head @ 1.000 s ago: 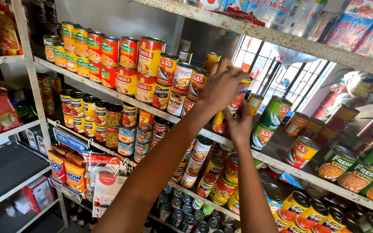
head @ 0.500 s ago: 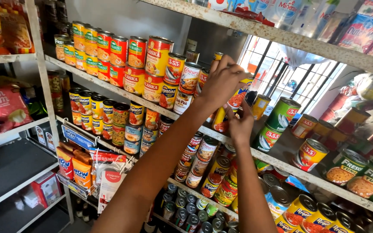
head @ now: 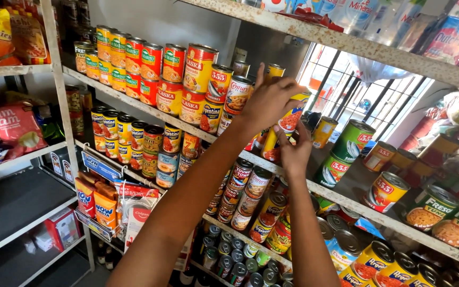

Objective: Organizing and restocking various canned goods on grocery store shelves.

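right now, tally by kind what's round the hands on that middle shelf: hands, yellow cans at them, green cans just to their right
hands: 2, left hand and right hand
yellow cans at the hands: 2, upper yellow can and lower yellow can
green cans: 2, tall green can and low green can
total: 6

Single head-worn view, close to the shelf (head: 346, 199), facing right and slightly upward along it
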